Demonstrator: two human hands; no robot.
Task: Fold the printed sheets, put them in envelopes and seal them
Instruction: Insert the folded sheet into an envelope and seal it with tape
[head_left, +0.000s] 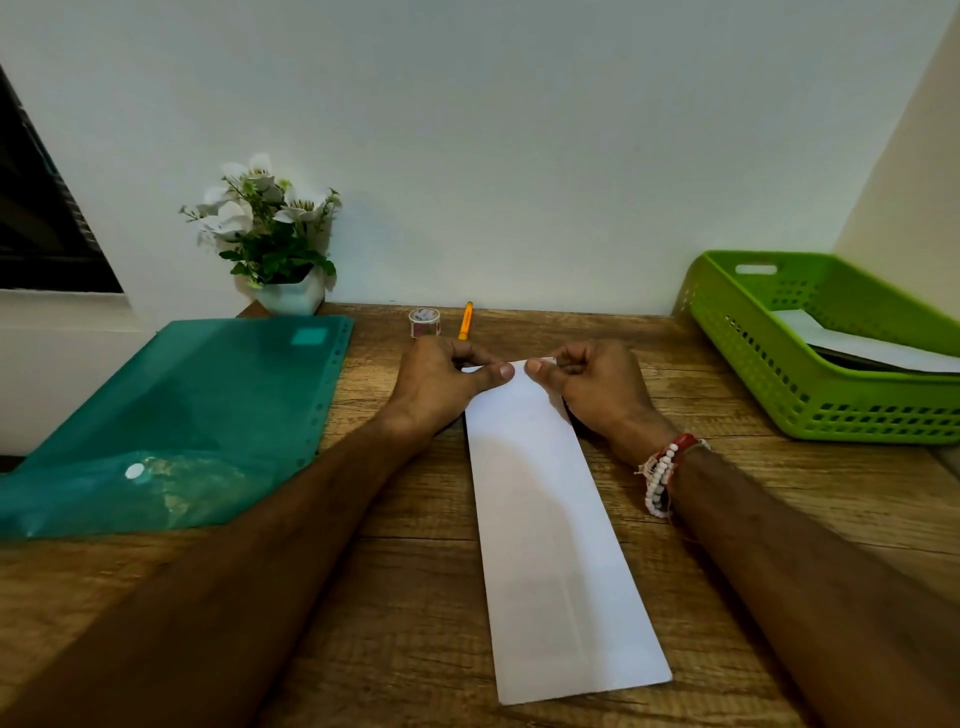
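Observation:
A long narrow white folded sheet (550, 530) lies lengthwise on the wooden desk (415, 597), running from the near edge toward the wall. My left hand (441, 379) pinches its far left corner between thumb and curled fingers. My right hand (592, 384), with beaded bracelets at the wrist, pinches the far right corner the same way. The two thumbs nearly meet on top of the paper's far end.
A teal plastic folder (208, 415) lies at the left. A green basket (779, 374) with white papers inside stands at the right. A tape roll (424, 321), an orange pen (465, 320) and a potted white flower (270, 244) sit by the wall.

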